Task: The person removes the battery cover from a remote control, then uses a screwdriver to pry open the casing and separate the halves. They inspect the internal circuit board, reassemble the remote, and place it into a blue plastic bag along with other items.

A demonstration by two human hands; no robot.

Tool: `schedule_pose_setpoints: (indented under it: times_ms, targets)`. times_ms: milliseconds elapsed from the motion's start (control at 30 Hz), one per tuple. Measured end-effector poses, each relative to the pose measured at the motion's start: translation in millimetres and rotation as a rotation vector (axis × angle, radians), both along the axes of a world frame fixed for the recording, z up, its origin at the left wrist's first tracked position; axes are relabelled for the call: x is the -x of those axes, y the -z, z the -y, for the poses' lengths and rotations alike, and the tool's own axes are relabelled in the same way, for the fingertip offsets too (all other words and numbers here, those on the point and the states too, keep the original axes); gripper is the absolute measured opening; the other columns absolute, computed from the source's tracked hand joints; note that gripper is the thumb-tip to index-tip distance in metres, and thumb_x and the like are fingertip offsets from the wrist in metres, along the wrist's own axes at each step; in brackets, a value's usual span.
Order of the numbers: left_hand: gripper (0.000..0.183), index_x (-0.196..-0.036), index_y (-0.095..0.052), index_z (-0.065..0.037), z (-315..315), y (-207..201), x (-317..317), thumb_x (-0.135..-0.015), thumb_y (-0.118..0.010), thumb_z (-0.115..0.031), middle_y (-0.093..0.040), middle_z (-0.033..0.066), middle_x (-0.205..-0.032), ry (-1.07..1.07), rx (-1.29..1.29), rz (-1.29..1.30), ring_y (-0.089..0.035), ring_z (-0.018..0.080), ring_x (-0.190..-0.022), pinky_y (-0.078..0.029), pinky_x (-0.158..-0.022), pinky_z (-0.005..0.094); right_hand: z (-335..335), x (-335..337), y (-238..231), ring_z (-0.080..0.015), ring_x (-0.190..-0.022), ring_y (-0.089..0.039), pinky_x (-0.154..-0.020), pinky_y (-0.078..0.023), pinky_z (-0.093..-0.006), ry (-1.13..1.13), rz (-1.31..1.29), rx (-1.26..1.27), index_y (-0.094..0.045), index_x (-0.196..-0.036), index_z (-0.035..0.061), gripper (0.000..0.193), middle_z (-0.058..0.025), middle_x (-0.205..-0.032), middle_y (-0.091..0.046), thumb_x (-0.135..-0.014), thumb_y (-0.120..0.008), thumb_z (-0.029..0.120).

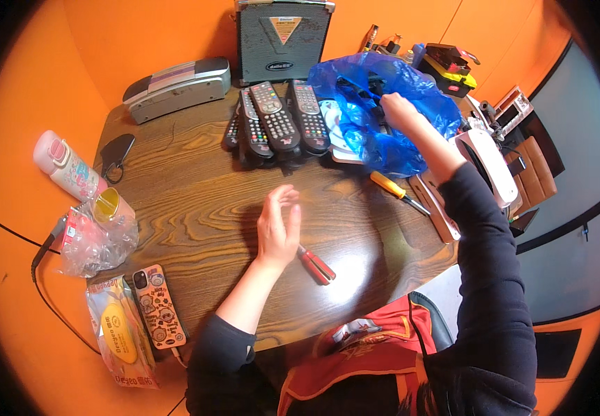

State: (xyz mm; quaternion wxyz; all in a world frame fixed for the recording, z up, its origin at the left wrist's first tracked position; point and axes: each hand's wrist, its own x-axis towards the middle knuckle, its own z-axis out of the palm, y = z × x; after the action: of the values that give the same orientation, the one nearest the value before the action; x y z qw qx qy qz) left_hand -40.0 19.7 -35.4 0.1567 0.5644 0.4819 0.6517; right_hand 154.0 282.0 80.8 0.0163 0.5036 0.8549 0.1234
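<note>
My right hand (398, 112) reaches into a blue plastic bag (432, 97) at the back right. Its fingers look curled closed, and whatever they pinch is hidden; dark items show in the bag beside them. Over the middle of the wooden table, my left hand (279, 225) is empty, thumb apart from its loosely bent fingers. Just beside its wrist lies a red-handled screwdriver (317, 267), its shaft partly covered by the hand. Several black remote controls (275, 116) are piled left of the bag. A yellow-handled screwdriver (389, 184) rests in front of the bag.
A grey speaker (283, 45) and a silver long device (178, 89) stand at the back. On the left are a bottle (71, 163), a cup (113, 206) in clear plastic, a snack packet (121, 333) and a phone (159, 305). White casing (487, 166) sits at right.
</note>
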Motion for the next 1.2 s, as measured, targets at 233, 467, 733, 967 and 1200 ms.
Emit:
schedule_pose_setpoints:
  times_ms: [233, 467, 733, 967, 1200]
  targets:
    - [0.028, -0.113, -0.043, 0.0, 1, -4, 1, -0.087, -0.049, -0.007, -0.057, 0.0139, -0.097, -0.018, 0.007, -0.008, -0.058, 0.0227, -0.09, -0.046, -0.079, 0.0325, 102, 72, -18, -0.0357, -0.105, -0.053, -0.088, -0.044, -0.0384, -0.587, -0.276, 0.253, -0.044, -0.123, -0.0011, 0.069, -0.0257, -0.113, -0.053, -0.066, -0.074, 0.022]
    - [0.029, -0.112, -0.045, 0.0, 5, -6, 2, -0.085, -0.051, -0.007, -0.057, 0.0157, -0.097, -0.029, 0.03, 0.02, -0.059, 0.0262, -0.09, -0.046, -0.08, 0.0344, 112, 87, 28, -0.0426, -0.112, -0.044, -0.089, -0.043, -0.0403, -0.54, -0.182, 0.05, -0.027, -0.132, -0.0008, 0.075, -0.0323, -0.12, -0.041, -0.07, -0.067, 0.009]
    - [0.027, -0.111, -0.045, -0.002, 5, -7, 2, -0.085, -0.051, -0.007, -0.059, 0.0153, -0.096, -0.039, 0.054, 0.022, -0.06, 0.0261, -0.088, -0.047, -0.077, 0.0338, 118, 59, -14, -0.034, -0.094, -0.058, -0.078, -0.047, -0.035, -0.517, -0.725, 0.003, -0.051, -0.112, -0.0002, 0.037, -0.0201, -0.101, -0.059, -0.076, -0.061, 0.004]
    - [0.024, -0.11, -0.044, 0.0, 3, -3, 2, -0.088, -0.048, -0.007, -0.058, 0.011, -0.093, -0.035, 0.029, 0.01, -0.058, 0.0186, -0.086, -0.047, -0.077, 0.0297, 153, 24, -46, -0.0123, -0.088, -0.059, -0.076, -0.047, -0.026, -0.419, -0.941, 0.05, -0.054, -0.113, 0.0026, 0.034, -0.0112, -0.096, -0.064, -0.079, -0.061, 0.001]
    - [0.034, -0.109, -0.05, -0.007, 13, -26, 10, -0.079, -0.061, -0.017, -0.047, 0.0117, -0.118, -0.367, -0.335, -0.497, -0.044, 0.0283, -0.111, -0.025, -0.1, 0.0508, 195, -5, -60, -0.0171, -0.101, -0.056, -0.087, -0.043, -0.0289, -0.588, -0.895, 0.275, -0.054, -0.115, 0.0006, 0.036, -0.0121, -0.108, -0.06, -0.08, -0.059, 0.001]
